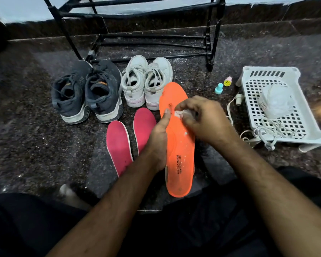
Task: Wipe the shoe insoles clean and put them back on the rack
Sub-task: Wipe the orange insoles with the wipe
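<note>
Insole, long orange foam [180,145] | left hand [158,138] grips its left edge, thumb on top | right hand [202,117] pinches small white wipe [179,113] against its upper half

Both forearms bare, reaching forward from the lower edge of view and converging toward centre. Left hand [158,134] edge-on, thumb stretched forward along the rim of the orange insole [180,151], fingers wrapped beneath and out of sight; grip steadies it from the left. Right hand [202,119] above, knuckles up, wrist bent slightly inward, fingers curled down with the tips pinching a small white wad [180,113] against the upper face. The two thumbs sit near each other.
</note>
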### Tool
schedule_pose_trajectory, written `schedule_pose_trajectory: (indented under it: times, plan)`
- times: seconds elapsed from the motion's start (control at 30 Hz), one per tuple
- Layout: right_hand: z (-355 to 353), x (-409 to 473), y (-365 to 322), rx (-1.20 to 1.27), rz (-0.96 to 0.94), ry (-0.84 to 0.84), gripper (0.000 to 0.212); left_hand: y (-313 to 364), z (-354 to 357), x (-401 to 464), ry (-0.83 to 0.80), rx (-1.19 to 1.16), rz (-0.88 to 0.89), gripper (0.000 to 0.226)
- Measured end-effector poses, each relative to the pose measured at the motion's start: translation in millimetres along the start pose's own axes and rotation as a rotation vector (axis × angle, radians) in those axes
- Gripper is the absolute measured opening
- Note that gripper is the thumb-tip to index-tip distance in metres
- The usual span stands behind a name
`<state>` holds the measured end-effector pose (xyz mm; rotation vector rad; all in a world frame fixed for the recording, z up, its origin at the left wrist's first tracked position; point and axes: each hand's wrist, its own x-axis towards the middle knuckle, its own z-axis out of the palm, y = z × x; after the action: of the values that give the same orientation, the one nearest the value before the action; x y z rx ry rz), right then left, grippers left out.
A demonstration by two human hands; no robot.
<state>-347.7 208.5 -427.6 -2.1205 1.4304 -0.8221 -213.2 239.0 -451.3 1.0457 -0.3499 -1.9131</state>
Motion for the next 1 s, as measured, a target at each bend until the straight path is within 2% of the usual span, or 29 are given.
schedule_pose_trajectory:
  times: [0.1, 0.23, 0.27, 0.4, 0.57, 0.7, 0.77, 0.87, 0.9, 1.0]
  plan:
    - [-10.5, 6.2, 4.6, 0.044, 0.126, 0.089, 0.019, 0.4, -1.9, 4.2, -0.022, -0.044, 0.005, 0.057]
    - [-2.0, -16.0, -18.3, 0.059, -0.007, -0.153, 0.015, -2.5, -4.5, 8.5, -0.057, -0.097, -0.054, 0.072]
    - [-1.0, -17.8, -19.5, 0.050, -0.020, -0.139, 0.014, -3.3, -4.6, 8.4, -0.057, -0.102, -0.055, 0.072]
    - [-10.8, -0.4, -3.4, 0.038, 0.101, 0.120, 0.019, -4.4, -3.7, 8.2, -0.041, -0.044, 0.014, 0.056]
    - [3.1, -16.7, -26.6, 0.072, -0.032, -0.033, 0.028, -3.9, -7.3, 11.0, -0.047, -0.122, -0.022, 0.069]
    - [-10.9, 0.6, -4.1, 0.092, 0.092, 0.115, 0.030, -2.1, -6.7, 10.3, -0.003, 0.001, 0.019, 0.061]
    - [-13.2, -3.4, -6.4, 0.083, 0.059, 0.055, 0.030, -0.1, -6.5, 9.6, 0.011, -0.011, 0.007, 0.060]
    - [-4.1, -19.6, -24.5, 0.045, -0.057, -0.165, 0.026, 4.9, -6.7, 8.0, -0.010, -0.060, -0.015, 0.064]
    - [-3.7, -20.0, -25.1, 0.025, -0.060, -0.159, 0.026, 5.8, -7.0, 8.5, -0.019, -0.061, -0.001, 0.064]
    - [-15.4, -9.0, -13.2, 0.002, 0.052, 0.041, 0.027, 4.2, -6.3, 9.6, -0.009, -0.005, 0.050, 0.066]
